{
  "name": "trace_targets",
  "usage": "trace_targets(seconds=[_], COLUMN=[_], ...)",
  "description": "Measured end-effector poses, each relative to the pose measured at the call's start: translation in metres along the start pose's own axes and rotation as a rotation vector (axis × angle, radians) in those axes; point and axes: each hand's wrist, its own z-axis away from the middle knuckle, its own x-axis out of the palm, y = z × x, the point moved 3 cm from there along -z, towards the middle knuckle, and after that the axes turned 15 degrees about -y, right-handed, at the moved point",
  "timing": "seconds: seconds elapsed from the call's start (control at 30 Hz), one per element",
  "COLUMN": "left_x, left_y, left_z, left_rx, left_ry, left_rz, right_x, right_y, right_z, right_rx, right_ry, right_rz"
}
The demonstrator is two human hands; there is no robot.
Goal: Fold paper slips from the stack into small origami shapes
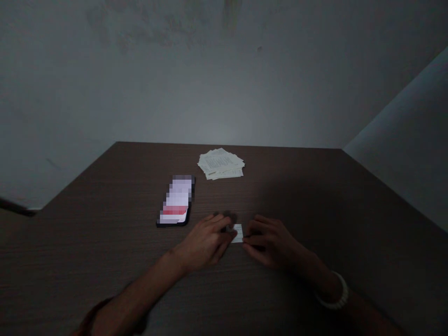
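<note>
A small white piece of paper (238, 233) with faint lines lies on the table between my two hands. My left hand (209, 240) is closed on its left side, the thumb and fingertips over the paper and hiding part of it. From the right, my right hand (268, 240) reaches in with curled fingers, its fingertips pinched at the paper's lower right corner. A white beaded bracelet (341, 294) circles my right wrist.
The dark wood-grain table (105, 261) reaches to a grey wall (224, 84). A phone (177, 200) with a lit, blurred screen lies left of my hands. Farther back is a loose pile of printed paper sheets (221, 161). Another wall (413, 140) bounds the right side.
</note>
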Motion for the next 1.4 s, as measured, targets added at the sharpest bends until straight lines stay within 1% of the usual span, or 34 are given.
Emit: trace_targets(seconds=[0.17, 0.27, 0.43, 0.53, 0.63, 0.7, 0.83, 1.03, 1.27, 1.4], left_x=[-0.003, -0.004, 0.000, 0.003, 0.004, 0.003, 0.004, 0.001, -0.003, -0.005], left_y=[-0.005, -0.005, -0.001, 0.001, 0.001, 0.000, -0.004, -0.013, -0.013, -0.013], left_z=[0.002, 0.003, 0.001, -0.001, -0.002, -0.002, 0.001, 0.005, 0.005, 0.005], left_rx=[0.052, 0.057, 0.080, 0.068, 0.046, 0.046, 0.076, 0.030, 0.041, 0.041], left_ry=[-0.027, -0.013, 0.043, 0.081, 0.107, 0.111, 0.076, 0.077, 0.089, 0.066], left_rz=[0.061, 0.058, -0.062, -0.148, -0.170, -0.151, -0.076, 0.013, 0.074, 0.089], right_x=[0.003, 0.002, 0.002, 0.003, 0.006, 0.006, 0.006, 0.008, 0.007, 0.005], right_y=[0.000, 0.000, 0.003, 0.005, 0.007, 0.008, 0.010, 0.013, 0.012, 0.011], right_z=[0.000, -0.001, -0.006, -0.008, -0.008, -0.008, -0.007, -0.007, -0.006, -0.007], right_rx=[-0.034, -0.029, -0.019, -0.014, 0.006, 0.007, 0.029, 0.044, 0.064, 0.083], right_ry=[0.033, 0.029, 0.029, 0.053, 0.048, 0.051, 0.075, 0.061, 0.076, 0.068], right_rz=[-0.034, -0.032, -0.009, -0.017, -0.032, -0.041, -0.064, -0.115, -0.143, -0.143])
